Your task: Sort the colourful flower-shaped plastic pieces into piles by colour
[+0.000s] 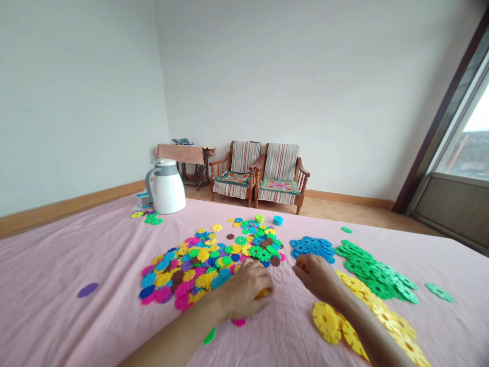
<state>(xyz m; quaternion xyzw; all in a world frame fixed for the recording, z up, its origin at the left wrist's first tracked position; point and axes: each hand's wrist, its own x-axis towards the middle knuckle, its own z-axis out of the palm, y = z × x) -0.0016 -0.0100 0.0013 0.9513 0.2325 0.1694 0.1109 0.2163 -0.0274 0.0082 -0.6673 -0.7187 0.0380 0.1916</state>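
Observation:
A mixed pile of colourful snowflake discs (208,262) lies on the pink cloth (76,316). My left hand (246,290) rests palm down on the pile's near right edge, fingers curled over a yellow disc (263,293). My right hand (317,275) sits just to the right, fingers curled, between the mixed pile and a blue pile (313,248). Whether it holds a disc is hidden. A green pile (376,275) and a yellow pile (367,318) lie along my right forearm.
A white jug (166,186) stands at the cloth's far left, with a few green and yellow discs (151,218) beside it. A lone purple disc (88,289) lies at the left. Two wooden armchairs (260,176) and a small table (187,153) stand by the far wall.

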